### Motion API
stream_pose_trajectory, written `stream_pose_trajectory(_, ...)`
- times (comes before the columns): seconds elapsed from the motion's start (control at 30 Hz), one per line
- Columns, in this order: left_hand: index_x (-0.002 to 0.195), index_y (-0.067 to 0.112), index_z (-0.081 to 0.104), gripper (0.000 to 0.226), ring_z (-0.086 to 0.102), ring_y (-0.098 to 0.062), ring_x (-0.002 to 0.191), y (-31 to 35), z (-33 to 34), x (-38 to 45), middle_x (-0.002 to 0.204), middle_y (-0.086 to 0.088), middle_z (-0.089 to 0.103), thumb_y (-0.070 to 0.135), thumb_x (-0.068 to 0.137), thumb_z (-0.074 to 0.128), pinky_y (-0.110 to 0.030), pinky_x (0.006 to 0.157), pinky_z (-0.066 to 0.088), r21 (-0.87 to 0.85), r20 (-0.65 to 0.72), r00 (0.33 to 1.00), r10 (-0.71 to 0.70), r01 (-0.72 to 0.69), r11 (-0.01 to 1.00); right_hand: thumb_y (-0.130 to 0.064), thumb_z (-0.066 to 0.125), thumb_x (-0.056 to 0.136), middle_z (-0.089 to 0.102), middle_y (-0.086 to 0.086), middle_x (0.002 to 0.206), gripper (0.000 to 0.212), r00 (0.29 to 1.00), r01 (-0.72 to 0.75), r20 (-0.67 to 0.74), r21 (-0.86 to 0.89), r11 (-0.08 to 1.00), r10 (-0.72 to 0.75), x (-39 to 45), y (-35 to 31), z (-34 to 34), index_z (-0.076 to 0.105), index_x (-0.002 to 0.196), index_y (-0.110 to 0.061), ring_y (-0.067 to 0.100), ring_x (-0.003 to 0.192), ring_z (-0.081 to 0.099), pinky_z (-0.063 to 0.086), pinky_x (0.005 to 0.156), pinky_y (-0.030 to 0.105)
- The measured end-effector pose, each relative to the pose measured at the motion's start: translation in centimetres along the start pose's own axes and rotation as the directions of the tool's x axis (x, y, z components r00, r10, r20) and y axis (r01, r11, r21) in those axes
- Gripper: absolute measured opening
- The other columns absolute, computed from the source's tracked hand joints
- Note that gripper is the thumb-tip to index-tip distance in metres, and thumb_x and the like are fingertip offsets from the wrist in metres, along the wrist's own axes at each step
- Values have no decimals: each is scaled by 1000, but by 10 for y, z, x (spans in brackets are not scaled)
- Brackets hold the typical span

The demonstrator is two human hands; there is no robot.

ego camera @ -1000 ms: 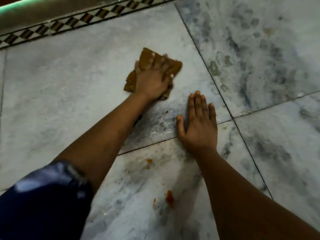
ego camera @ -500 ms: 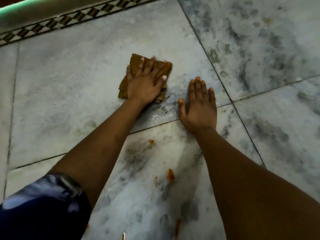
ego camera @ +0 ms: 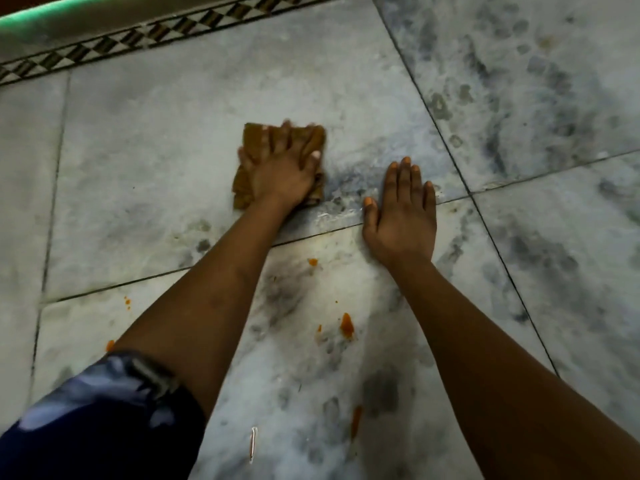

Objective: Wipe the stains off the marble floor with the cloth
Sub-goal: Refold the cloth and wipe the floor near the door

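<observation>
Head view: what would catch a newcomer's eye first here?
The brown cloth at the centre, pressed to the marble floor under the left hand. Just right of it, the right hand lies flat across a tile joint. Nearer the camera, orange stains dot the tile between the forearms, away from the cloth.

cloth [ego camera: 254,140] middle under left hand [ego camera: 282,174], blurred

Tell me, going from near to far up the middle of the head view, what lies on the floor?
Orange smear → larger orange stain → small orange spot → tile joint → brown cloth under the left hand → patterned border strip.
</observation>
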State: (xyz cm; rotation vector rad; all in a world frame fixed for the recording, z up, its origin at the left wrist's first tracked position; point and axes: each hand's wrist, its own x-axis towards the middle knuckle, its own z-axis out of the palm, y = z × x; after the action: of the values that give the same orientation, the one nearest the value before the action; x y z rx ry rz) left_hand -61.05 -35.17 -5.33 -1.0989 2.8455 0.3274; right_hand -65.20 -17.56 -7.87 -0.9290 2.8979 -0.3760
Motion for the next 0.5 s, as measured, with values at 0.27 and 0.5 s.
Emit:
stream_pose_trajectory(0.27, 144, 45, 19, 61, 8, -23, 145, -49, 3, -72, 157, 8, 15, 59, 85, 9, -56, 111, 3, 103, 34, 930, 367, -369, 924, -45, 14, 94, 1, 12, 158, 68, 1000, 5, 24, -19, 1000, -4, 3, 1, 0, 4, 149, -7, 23, 146, -1, -5, 116, 37)
stream_pose_trajectory(0.5, 146, 43, 19, 49, -1, -28, 145, -54, -12, -16, 159, 4, 6, 48, 97, 27, -64, 109, -1, -42, -31, 981, -192, 190, 981, -42, 20, 98, -1, 12, 158, 65, 1000, -4, 25, -10, 1000, 4, 3, 0, -1, 2, 149, -6, 23, 146, -3, -4, 116, 38)
